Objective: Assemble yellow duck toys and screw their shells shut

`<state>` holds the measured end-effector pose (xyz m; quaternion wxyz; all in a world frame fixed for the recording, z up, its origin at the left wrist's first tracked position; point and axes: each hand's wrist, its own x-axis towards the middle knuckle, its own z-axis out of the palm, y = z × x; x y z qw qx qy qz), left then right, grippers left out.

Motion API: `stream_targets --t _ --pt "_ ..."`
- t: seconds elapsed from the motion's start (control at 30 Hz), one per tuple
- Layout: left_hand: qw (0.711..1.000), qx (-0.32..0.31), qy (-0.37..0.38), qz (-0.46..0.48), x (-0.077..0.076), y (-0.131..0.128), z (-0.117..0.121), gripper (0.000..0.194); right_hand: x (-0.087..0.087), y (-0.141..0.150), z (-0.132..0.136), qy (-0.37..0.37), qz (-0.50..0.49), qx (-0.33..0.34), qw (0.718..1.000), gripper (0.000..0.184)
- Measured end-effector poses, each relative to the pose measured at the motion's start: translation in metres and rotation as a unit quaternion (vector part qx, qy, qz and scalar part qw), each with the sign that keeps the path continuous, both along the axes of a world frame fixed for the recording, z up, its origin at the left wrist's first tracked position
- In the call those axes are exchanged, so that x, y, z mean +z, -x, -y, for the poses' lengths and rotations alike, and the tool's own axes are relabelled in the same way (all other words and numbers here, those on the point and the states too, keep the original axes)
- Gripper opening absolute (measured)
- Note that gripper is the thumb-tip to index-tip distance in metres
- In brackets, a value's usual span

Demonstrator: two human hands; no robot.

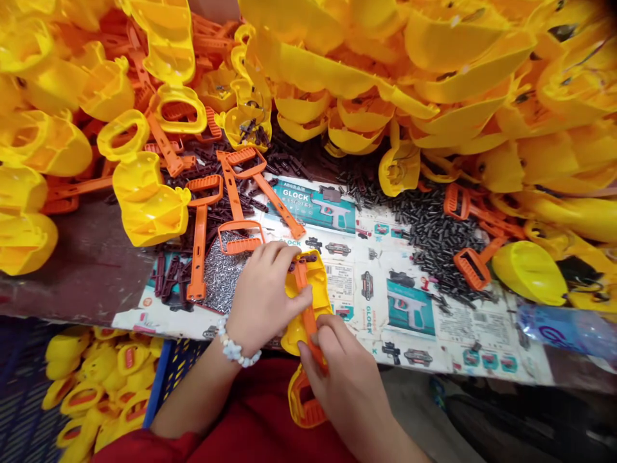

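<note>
My left hand [263, 296] grips a yellow plastic shell [315, 283] at the table's near edge, fingers curled over its top. An orange trigger strip [308, 321] lies inside the shell, and my right hand [344, 376] pinches that strip at its lower end, pressing it into the shell. The shell's looped handle end [303, 402] hangs below the table edge over my lap. A white bead bracelet [236, 350] sits on my left wrist.
Heaps of yellow shells [144, 199] fill the back and both sides of the table. Loose orange strips [234, 186], small dark pins [429, 231] and silver pins [219, 273] lie on printed toy-gun cardboard [409, 302]. A blue crate [96, 386] of assembled pieces stands lower left.
</note>
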<state>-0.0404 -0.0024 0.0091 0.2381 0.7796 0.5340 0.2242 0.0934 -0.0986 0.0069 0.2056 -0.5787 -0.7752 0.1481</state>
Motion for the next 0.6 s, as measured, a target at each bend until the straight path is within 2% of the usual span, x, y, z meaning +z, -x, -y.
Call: stream_targets --t 0.13,0.27,0.47,0.6 --pt "0.995 -0.081 0.064 -0.005 0.002 0.005 0.006 0.035 0.000 -0.004 0.016 0.006 -0.022 0.033 0.999 0.028" --pt "0.985 -0.146 0.089 -0.036 0.004 0.007 0.020 0.037 0.006 -0.012 0.027 0.039 -0.041 0.097 0.994 0.035" --pt "0.980 -0.176 0.075 -0.062 0.004 0.009 0.022 0.044 0.009 -0.020 0.023 0.028 -0.035 0.172 0.984 0.041" --pt "0.982 -0.166 0.055 -0.075 0.001 0.008 0.017 0.046 0.008 -0.019 0.021 0.011 -0.024 0.168 0.985 0.049"
